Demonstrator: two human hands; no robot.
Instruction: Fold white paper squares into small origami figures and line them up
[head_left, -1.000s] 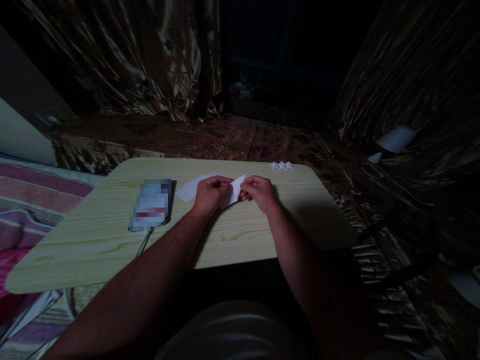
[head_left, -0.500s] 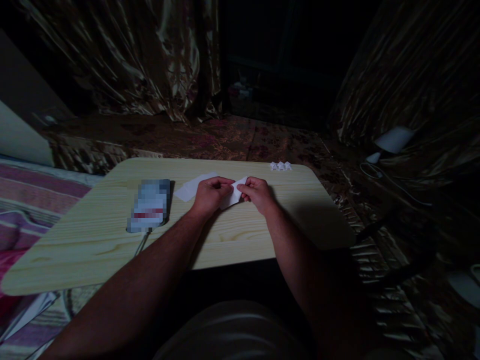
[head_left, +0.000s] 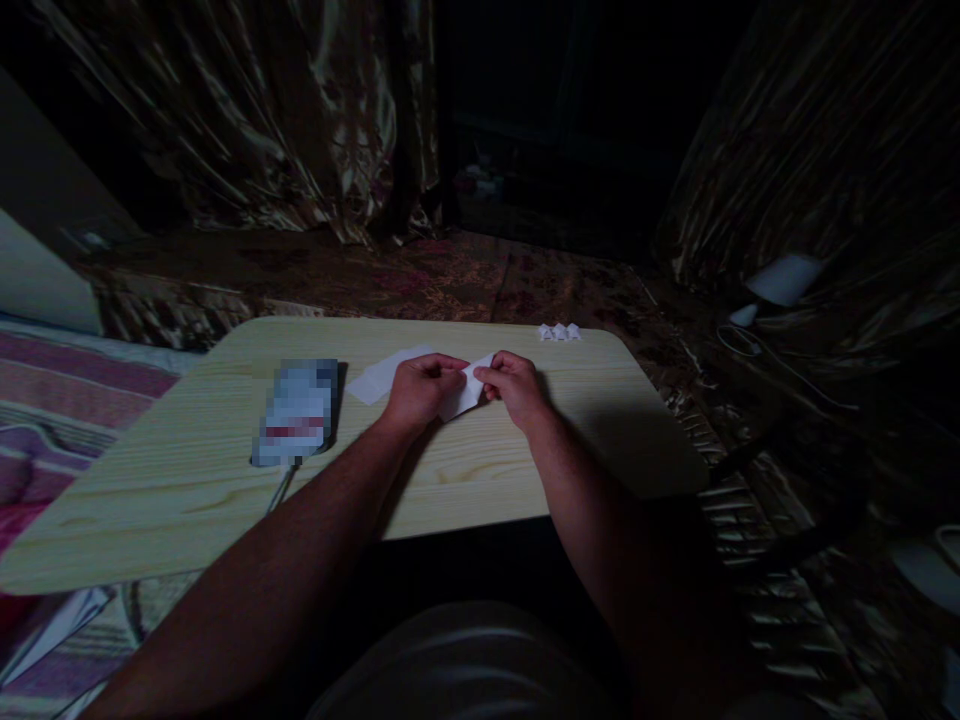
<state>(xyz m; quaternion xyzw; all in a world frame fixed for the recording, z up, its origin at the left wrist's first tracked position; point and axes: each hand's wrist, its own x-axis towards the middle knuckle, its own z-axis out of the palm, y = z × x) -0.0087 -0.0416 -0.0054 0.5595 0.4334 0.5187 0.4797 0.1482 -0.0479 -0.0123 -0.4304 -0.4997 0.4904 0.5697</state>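
A small piece of white paper is held between both hands just over the wooden table. My left hand pinches its left part, thumb on top. My right hand grips the upper right edge between thumb and fingers. Part of the paper is hidden behind the fingers. Beside my left hand lies a flat white paper sheet. Three small folded paper shapes sit in a row near the table's far right edge.
A pixelated phone-like device with a cable rests on the table's left side. A striped bedcover is at the left. Patterned curtains hang behind. A white lamp stands at the right, beyond the table.
Both hands keep hold of the paper in nearly the same place. My right hand's fingers have shifted very slightly, and the camera view has moved a little.
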